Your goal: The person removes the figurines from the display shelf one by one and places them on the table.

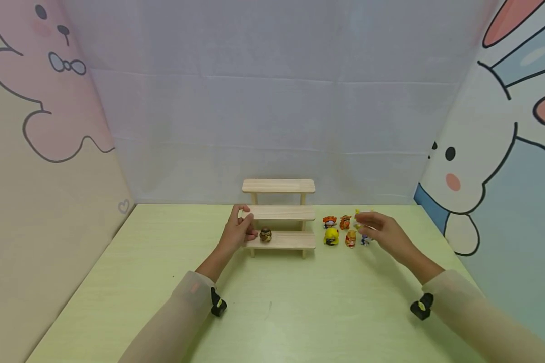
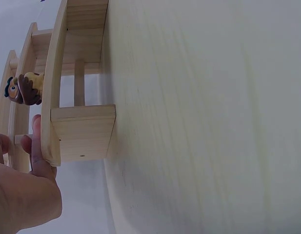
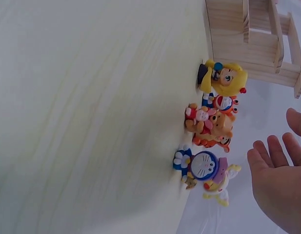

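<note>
A small brown owl figurine [image 1: 265,235] stands on the lowest step of the three-step wooden shelf [image 1: 290,241], towards its left end. Beside it, my left hand [image 1: 236,232] is at the shelf's left end, fingertips at the lowest step's edge and nothing held. My right hand [image 1: 386,234] hovers over the figurines on the right, its fingers loosely bent and apart from them. Below and around it are a blue cat figurine [image 3: 204,165], a yellow bear figurine [image 1: 350,239] and a yellow-and-white one [image 3: 217,187], partly hidden by the hand in the head view.
Right of the shelf stand a yellow-haired figurine [image 1: 331,236], an orange striped tiger [image 1: 344,222] and an orange-hooded figurine [image 1: 329,222]. The pale table [image 1: 263,312] meets a white cloth wall [image 1: 272,111] behind the shelf. Printed side panels flank it.
</note>
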Demonstrator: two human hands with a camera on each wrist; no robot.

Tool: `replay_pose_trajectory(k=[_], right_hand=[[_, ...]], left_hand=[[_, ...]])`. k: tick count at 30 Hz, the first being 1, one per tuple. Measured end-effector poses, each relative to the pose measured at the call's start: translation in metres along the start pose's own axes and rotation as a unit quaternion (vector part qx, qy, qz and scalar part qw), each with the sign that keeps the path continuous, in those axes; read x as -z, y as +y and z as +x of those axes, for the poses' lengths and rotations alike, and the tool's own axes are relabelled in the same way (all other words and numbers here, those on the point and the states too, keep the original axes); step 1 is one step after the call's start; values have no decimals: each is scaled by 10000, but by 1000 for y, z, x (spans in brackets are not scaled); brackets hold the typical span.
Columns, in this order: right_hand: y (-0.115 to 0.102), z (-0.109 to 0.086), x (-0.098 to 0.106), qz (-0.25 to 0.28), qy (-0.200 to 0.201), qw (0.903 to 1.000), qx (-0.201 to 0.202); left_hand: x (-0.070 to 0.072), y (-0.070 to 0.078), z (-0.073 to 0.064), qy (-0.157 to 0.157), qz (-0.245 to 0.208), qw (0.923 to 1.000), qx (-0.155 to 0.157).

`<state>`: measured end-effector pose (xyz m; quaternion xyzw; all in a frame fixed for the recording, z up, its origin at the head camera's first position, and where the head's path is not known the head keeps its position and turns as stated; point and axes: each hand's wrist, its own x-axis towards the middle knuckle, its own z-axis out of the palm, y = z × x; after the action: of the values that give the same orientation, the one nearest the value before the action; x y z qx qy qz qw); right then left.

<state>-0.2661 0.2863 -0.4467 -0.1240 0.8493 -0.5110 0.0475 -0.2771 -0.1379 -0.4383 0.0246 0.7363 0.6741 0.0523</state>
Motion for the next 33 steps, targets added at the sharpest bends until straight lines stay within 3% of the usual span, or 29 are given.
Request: replay_pose_trajectory(k=[8, 21, 28, 33], right_hand=[[-12, 5, -21, 35, -180, 9998, 82], [-25, 13, -61, 748, -523, 9945, 512], [-34, 18, -84, 1004, -662, 9907, 636], [-40, 23, -101, 1084, -814, 9891, 578]], left_hand=[[-1, 0, -1, 62, 121, 9999, -51], [-2, -3, 2, 51, 94, 9999, -115], [1, -29, 21, 109, 98, 9999, -35], [0, -34, 23, 210, 121, 9996, -136]])
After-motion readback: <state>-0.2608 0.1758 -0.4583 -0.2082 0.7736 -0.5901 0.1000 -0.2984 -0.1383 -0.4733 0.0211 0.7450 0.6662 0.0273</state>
